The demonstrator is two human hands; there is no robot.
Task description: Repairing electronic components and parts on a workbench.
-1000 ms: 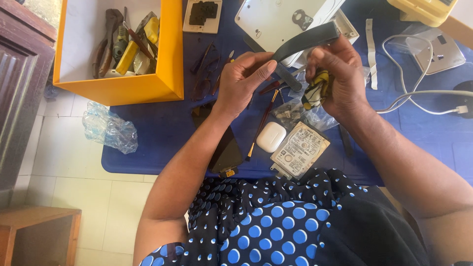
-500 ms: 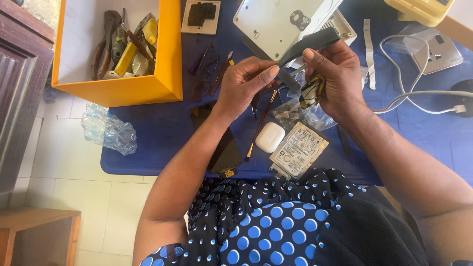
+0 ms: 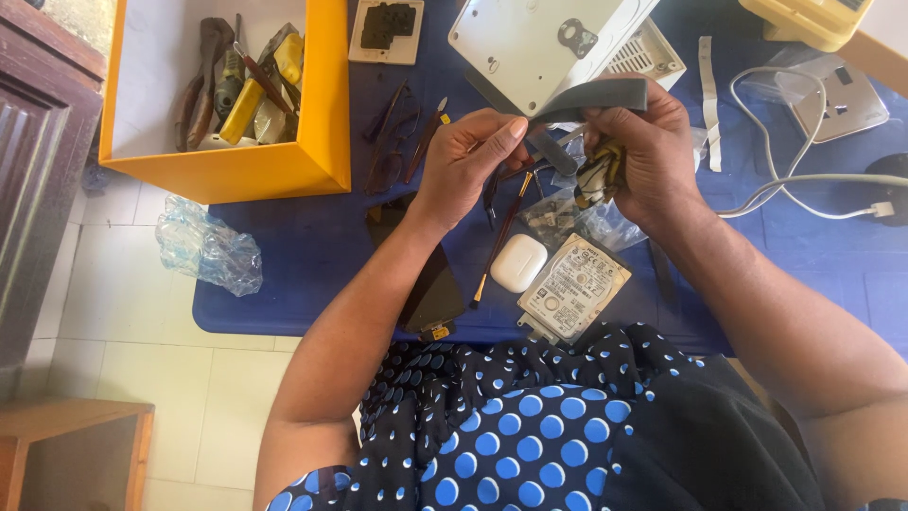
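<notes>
My left hand [image 3: 470, 161] pinches the lower end of a flat grey strip [image 3: 591, 99] above the blue table [image 3: 312, 246]. My right hand [image 3: 638, 156] grips the strip's upper part and also clutches a crumpled yellow-and-dark cloth [image 3: 601, 175]. Both hands hover over a clear plastic bag of small parts [image 3: 567, 218]. Below them lie a white earbud case [image 3: 519, 262], a bare hard drive [image 3: 574, 287], a thin brush [image 3: 497, 241] and a dark phone screen [image 3: 433, 289].
An orange box of hand tools [image 3: 236, 90] stands at the back left. A white device casing [image 3: 534, 43], a wall switch plate [image 3: 386, 30], a socket with white cable [image 3: 832, 104] and a yellow unit [image 3: 813, 17] lie beyond. Crumpled clear plastic [image 3: 208, 248] hangs off the table's left edge.
Both hands have shifted slightly up and away with the strip. The strip now lies flatter, and my left fingers have slid along its end.
</notes>
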